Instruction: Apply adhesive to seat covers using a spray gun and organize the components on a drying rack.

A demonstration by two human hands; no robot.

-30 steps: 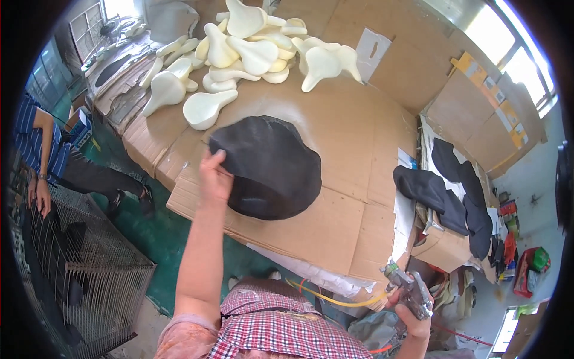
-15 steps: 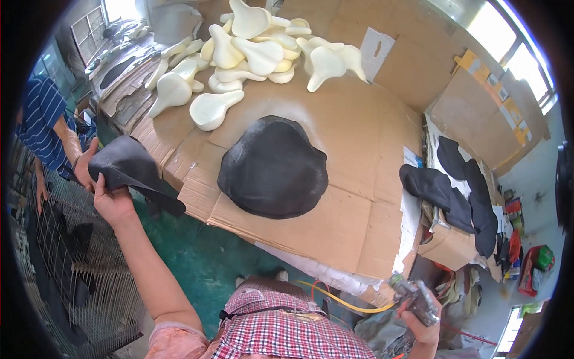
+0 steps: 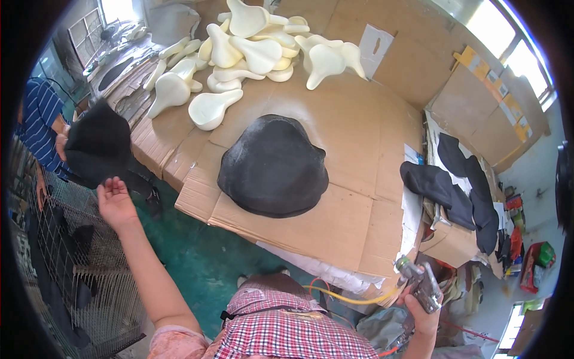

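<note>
My left hand (image 3: 117, 202) is stretched out at the left, palm up and fingers extended, with nothing in it. Just above its fingertips is a black saddle cover (image 3: 98, 143), which a co-worker's hand (image 3: 61, 143) grips at its far side. In my right hand (image 3: 417, 305), at the lower right, is a spray gun (image 3: 423, 287) with a yellow hose (image 3: 353, 301) running from it. Before me on the cardboard-covered table (image 3: 353, 221) lies a broad black piece of saddle cover material (image 3: 274, 167), flat, with whitish dusty marks near its upper left edge.
Cream foam bicycle saddle pads (image 3: 260, 55) are heaped at the table's far side. More black covers (image 3: 439, 185) lie on a box at the right. A wire rack (image 3: 101, 287) stands at the lower left. The co-worker in a striped shirt (image 3: 42, 113) is beyond it.
My left hand has let go of the black saddle cover, and its fingers have straightened. The cover has moved up and left with the co-worker's hand. The spray gun has barely shifted.
</note>
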